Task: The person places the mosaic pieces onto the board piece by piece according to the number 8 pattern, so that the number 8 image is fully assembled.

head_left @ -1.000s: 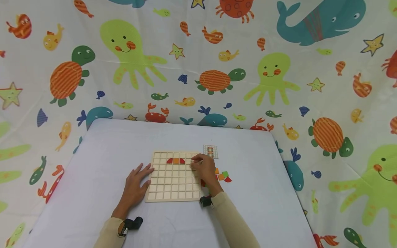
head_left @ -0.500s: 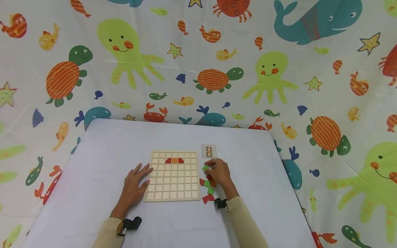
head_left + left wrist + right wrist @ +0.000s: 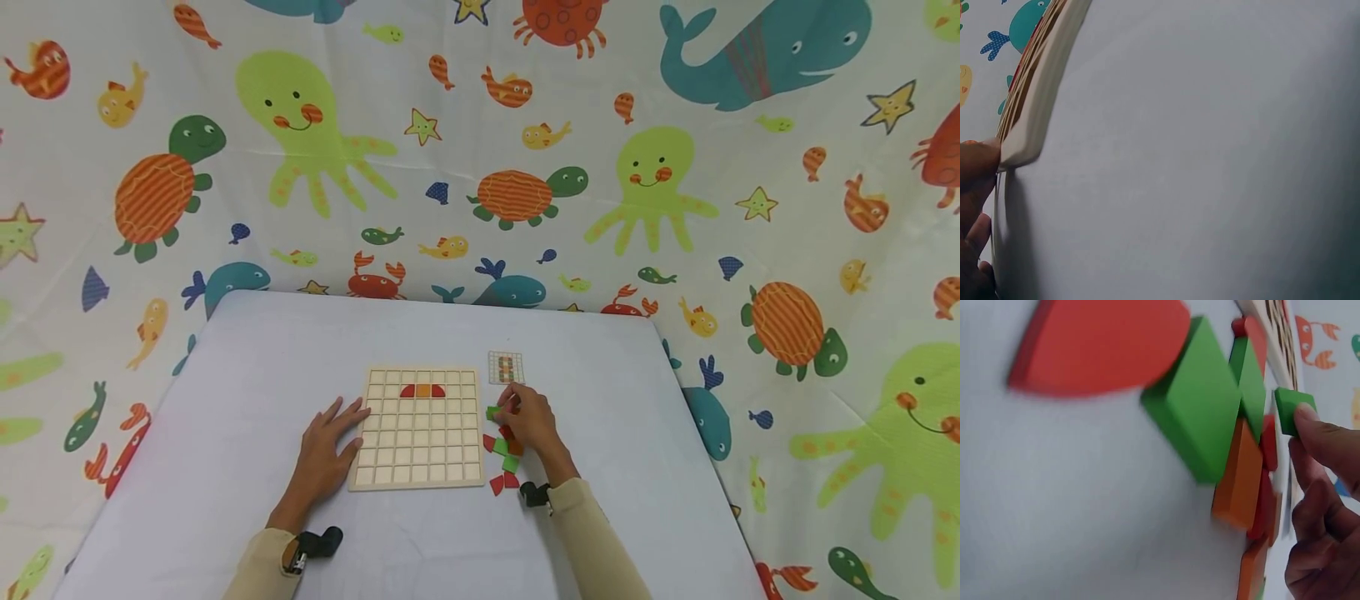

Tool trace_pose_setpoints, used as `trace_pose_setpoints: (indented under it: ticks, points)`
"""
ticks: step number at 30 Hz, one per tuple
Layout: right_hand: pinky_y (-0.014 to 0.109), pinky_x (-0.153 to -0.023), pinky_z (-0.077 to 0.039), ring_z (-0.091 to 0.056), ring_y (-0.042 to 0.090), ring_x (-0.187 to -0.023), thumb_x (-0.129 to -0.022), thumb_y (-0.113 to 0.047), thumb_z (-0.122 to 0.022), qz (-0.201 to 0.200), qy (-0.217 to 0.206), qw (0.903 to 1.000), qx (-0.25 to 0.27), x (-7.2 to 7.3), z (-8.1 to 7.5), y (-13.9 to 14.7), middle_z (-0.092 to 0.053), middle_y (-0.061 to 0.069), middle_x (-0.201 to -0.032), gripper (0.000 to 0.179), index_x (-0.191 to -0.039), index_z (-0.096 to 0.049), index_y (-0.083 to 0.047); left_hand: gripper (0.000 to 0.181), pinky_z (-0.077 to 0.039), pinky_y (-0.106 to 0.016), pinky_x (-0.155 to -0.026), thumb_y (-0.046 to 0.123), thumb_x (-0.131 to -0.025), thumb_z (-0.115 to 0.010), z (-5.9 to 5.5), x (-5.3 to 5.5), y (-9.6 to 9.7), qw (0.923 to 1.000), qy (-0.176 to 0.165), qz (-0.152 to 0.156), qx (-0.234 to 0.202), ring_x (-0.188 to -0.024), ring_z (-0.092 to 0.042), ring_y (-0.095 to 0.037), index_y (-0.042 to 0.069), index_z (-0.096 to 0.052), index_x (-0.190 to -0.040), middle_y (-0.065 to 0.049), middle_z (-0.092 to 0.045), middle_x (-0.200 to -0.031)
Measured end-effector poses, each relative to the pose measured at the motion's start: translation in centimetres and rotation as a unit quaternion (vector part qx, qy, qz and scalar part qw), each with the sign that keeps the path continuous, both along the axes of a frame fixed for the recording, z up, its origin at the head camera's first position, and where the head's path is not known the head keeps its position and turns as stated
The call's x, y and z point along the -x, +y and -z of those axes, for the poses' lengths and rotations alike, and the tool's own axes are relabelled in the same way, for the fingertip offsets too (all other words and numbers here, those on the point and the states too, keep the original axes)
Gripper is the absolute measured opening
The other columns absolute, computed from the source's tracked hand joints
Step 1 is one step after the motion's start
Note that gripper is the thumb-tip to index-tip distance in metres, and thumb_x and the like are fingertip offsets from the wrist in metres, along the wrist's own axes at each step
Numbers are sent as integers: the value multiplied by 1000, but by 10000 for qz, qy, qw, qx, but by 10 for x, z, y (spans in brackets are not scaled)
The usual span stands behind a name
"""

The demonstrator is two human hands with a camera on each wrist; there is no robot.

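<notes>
A square wooden grid board [image 3: 401, 456] lies on the table. Near its top, a red quarter-circle tile [image 3: 407, 392], an orange square tile [image 3: 423, 391] and another red tile [image 3: 438, 392] sit side by side in its cells. My left hand [image 3: 324, 454] rests at the board's left edge, fingers extended; the left wrist view shows a finger touching the board's corner [image 3: 1025, 147]. Right of the board, my right hand [image 3: 531, 419] pinches a green square tile [image 3: 492, 413] between thumb and finger. The right wrist view shows this green tile [image 3: 1291, 407] raised above the loose pieces.
Several loose red, green and orange tiles lie beside the board's right edge, among them a green tile [image 3: 511, 463] and a red tile [image 3: 497, 484]. Partly under the right hand's far side is a small pattern card [image 3: 506, 367]. A white cloth [image 3: 637, 517] covers the table.
My right hand has moved from over the board's upper right to the loose tiles and now holds the green square tile, which has tilted. The left hand stays in place.
</notes>
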State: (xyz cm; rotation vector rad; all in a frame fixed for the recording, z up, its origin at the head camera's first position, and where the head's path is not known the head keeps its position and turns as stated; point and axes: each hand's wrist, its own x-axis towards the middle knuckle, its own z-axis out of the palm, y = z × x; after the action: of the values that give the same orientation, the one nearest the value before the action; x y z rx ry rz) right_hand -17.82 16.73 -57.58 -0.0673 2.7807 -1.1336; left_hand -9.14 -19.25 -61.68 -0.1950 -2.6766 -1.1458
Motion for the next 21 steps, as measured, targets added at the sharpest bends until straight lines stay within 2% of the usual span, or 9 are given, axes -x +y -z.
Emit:
trace_pose_setpoints:
  ticks: [8,18,21]
  points:
    - [26,-58,-48,-56,14,-67,-92,-16,-83,-94,469,9969,628,-2,-2,-17,-67,0,-87,16,-99,-69,-19,53,-20,-78,-122,-4,-90,-74,0,0,0,10000,-89,2,41,-154,-35,-53,8,-67,-141,-19,-56,-158]
    - [25,-57,-47,-55,11,-63,-96,-19,-79,-658,654,9909,979,1,-3,-52,-69,1,-88,12,-102,-69,-19,53,-19,-77,-124,-4,-91,-74,-1,-1,0,9999,-148,-18,45,-155,-34,-53,8,-67,-142,-18,-55,-159]
    - [25,-56,-46,-55,10,-62,-95,-21,-80,-725,564,9909,983,0,-5,-69,-70,1,-87,13,-102,-70,-18,53,-19,-77,-124,-4,-90,-74,-1,-1,-1,9999,-122,-17,30,-155,-34,-53,9,-67,-142,-18,-55,-159]
